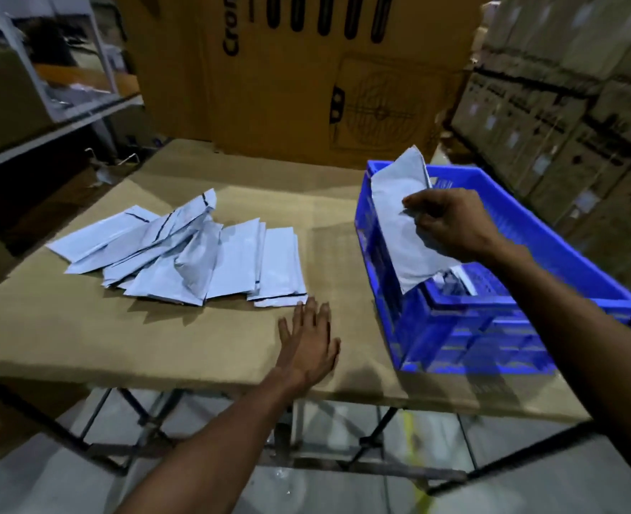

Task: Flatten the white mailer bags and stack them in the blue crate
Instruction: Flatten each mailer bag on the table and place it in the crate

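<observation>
A loose pile of several white mailer bags [180, 250] lies on the cardboard-covered table [83, 328], left of centre. A blue crate [466, 328] stands on the table's right side. My right hand [451, 224] pinches one white mailer bag [399, 213] by its edge and holds it over the crate, tilted, with its lower end down inside. Something white lies at the crate's bottom, partly hidden by the bag. My left hand [308, 339] lies flat on the table with straight fingers, its fingertips just short of the nearest bag in the pile.
A large brown carton [306, 76] stands behind the table. Stacked boxes [566, 105] line the right side and a metal shelf [46, 87] stands at the left. The table's near edge runs under my left wrist, with folding legs below.
</observation>
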{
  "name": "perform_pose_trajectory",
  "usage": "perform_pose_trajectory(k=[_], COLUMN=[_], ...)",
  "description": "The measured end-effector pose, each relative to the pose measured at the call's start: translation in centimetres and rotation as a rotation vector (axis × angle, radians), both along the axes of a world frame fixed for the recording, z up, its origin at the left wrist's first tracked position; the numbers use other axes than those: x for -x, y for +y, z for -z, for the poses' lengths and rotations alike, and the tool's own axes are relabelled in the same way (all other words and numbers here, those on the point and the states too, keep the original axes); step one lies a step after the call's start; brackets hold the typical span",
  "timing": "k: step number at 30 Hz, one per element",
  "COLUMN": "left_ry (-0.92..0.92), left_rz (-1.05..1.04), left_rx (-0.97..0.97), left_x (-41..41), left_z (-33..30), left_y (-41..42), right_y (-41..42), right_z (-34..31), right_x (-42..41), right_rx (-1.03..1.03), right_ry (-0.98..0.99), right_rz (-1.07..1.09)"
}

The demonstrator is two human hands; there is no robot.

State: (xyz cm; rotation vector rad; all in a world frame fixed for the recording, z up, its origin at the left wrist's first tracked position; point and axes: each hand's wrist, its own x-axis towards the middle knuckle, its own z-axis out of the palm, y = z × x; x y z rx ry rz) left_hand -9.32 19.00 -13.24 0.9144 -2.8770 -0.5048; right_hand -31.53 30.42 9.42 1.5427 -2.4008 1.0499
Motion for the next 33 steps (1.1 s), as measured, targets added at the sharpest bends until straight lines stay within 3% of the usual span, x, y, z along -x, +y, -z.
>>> perform_pose_trajectory(k=[4, 8, 15, 18, 22, 25, 28, 33], left_ry=[-0.072, -0.098, -0.078, -0.060, -0.086, -0.077, -0.076, -0.027], left_rz=[-0.064, -0.134, -0.159, -0.166, -0.159, -0.148, -0.147, -0.138], left_rx=[0.003, 0.142, 0.195, 0.190, 0.164, 0.173, 0.171, 0.166], left_x=[2.7, 3.4, 3.4, 3.3, 3.5, 3.4, 3.3, 3.0], left_z=[0.5, 1.5, 1.3, 1.3, 1.2, 0.9, 0.8, 0.7], left_y=[1.0, 1.8, 1.9, 2.0, 1.8, 1.7, 1.7, 1.8], right_y=[1.6, 3.1, 4.1, 4.1, 3.1, 2.1, 1.9, 1.2], right_z=[-0.8, -1.2, 3.2, 6.4, 8.3, 9.4, 9.1, 7.0], right_x=[3.3, 7.3, 12.9, 14.5, 14.2, 14.4, 14.5, 11.7], right_rx=[0.007, -0.082, -0.777, -0.967, -1.118, -1.040, -0.923, -0.433], right_ry=[0.017, 0.057, 0.385, 0.388, 0.187, 0.090, 0.112, 0.167], right_rz=[0.071, 0.106, 0.215, 0.154, 0.126, 0.104, 0.064, 0.002])
